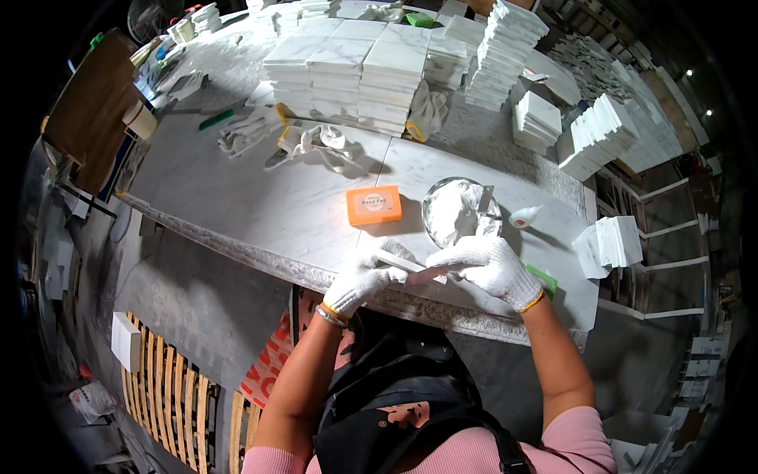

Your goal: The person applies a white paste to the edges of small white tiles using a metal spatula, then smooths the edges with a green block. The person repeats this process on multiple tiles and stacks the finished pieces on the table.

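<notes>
Both of my hands wear white knit gloves with yellow cuffs and meet over the table's near edge. My left hand point(365, 276) is closed on a thin white tile piece point(401, 261), seen nearly edge-on. My right hand point(491, 268) pinches at the piece's right end, where a reddish-brown strip point(427, 276) shows between the hands; its kind I cannot make out. Just beyond sits a round bowl point(427, 223) of white paste or powder point(452, 212), with a flat scraper blade point(485, 198) in it. An orange hand pad point(373, 206) lies left of the bowl.
A small white squeeze bottle point(524, 217) lies right of the bowl. A green item point(542, 280) is partly behind my right hand. Crumpled gloves point(320, 143) lie farther left on the marble tabletop point(260, 197). Stacked white tiles point(339, 75) stand behind, with a taller stack point(504, 55) to their right.
</notes>
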A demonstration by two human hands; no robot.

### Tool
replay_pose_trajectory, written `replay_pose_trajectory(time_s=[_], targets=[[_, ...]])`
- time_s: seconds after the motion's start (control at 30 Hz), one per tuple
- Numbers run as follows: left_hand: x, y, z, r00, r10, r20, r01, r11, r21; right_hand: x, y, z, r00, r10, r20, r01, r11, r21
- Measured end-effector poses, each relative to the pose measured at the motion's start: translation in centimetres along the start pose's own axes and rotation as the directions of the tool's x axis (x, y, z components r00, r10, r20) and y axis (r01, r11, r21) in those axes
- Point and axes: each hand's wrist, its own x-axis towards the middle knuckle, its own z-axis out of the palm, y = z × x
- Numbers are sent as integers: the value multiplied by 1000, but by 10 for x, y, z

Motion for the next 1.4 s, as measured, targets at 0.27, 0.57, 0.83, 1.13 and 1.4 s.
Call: replay_pose_trajectory(time_s=[0.27, 0.57, 0.83, 1.13, 1.4], targets=[[3, -7, -6, 999, 16, 39, -15, 999, -42, 9, 2, 6, 998, 20, 57, -29, 988, 155], [7, -16, -8, 997, 52, 54, -48, 997, -64, 9, 4, 8, 995, 72, 75, -82, 986, 146], [5, -15, -6, 998, 60, 30, -60, 998, 8, -7, 7, -2, 991, 85, 101, -103, 975, 195], [2, -3, -3, 1000, -25, 15, 25, 999, -43, -5, 5, 13, 978, 201, 57, -208, 909, 361], [4, -10, -3, 997, 75, 18, -75, 997, 17, -17, 7, 5, 942, 335, 9, -302, 835, 459]])
